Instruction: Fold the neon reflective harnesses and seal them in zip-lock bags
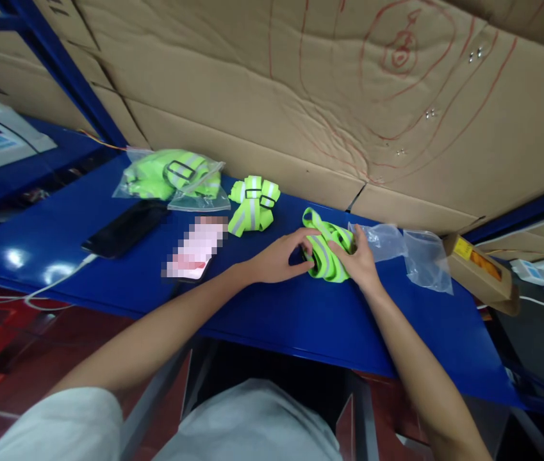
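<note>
A folded bundle of neon-green reflective strap with silver stripes lies on the blue table between my hands. My left hand pinches its left edge, thumb and fingers curved with a gap behind the fingertips. From the right, my right hand grips the bundle, its thumb across the top and fingers along the far side. Left of my hands sits a second folded reflective strap bundle with black buckles. Farther left, a clear plastic bag holds more of the green strap and a black buckle.
Left of my hands lie a lit, blurred-out phone and a black device with a white cable. Clear plastic bags lie right of my right hand, beside a small cardboard box. A cardboard wall rises behind the table.
</note>
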Demonstrator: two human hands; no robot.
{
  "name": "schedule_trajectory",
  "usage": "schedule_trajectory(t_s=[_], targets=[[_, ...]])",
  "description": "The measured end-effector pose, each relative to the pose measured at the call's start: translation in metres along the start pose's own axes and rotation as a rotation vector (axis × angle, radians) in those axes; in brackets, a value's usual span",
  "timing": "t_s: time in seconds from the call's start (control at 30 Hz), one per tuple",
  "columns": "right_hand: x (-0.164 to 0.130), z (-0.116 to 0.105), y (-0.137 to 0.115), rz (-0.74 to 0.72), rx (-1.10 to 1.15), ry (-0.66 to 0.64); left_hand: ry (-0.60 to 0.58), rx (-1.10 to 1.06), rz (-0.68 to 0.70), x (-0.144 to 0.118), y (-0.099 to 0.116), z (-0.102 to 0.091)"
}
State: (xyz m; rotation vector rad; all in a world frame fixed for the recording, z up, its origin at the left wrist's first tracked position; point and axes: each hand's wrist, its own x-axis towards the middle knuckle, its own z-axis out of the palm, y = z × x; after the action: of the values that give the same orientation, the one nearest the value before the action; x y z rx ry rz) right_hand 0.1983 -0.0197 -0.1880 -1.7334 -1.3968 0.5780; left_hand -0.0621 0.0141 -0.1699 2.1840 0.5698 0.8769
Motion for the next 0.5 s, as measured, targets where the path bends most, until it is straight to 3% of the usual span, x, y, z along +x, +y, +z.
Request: schedule_trajectory(t_s=[0.07,0.17,0.27,0.37,0.5], targets=[[0.004,-0.001,0.004,-0.002,0.059,-0.045,-0.029,-0.048,-0.004,-0.001,0.001,0.006],[0.005,-0.005,0.0,-0.051,0.123,-0.099,0.056,-0.036,-0.105,0.0,-0.012,0.012],[-0.005,-0.02,-0.02,-0.148,0.187,-0.055,0.11,-0.15,-0.262,0.001,-0.032,0.01],[-0.031,-0.047,-0.049,-0.34,0.221,-0.078,0.066,-0.222,-0.294,0.001,-0.038,0.004],[-0.085,-0.076,-0.064,-0.564,-0.106,-0.485,-0.015,-0.152,-0.151,-0.003,-0.018,0.002]])
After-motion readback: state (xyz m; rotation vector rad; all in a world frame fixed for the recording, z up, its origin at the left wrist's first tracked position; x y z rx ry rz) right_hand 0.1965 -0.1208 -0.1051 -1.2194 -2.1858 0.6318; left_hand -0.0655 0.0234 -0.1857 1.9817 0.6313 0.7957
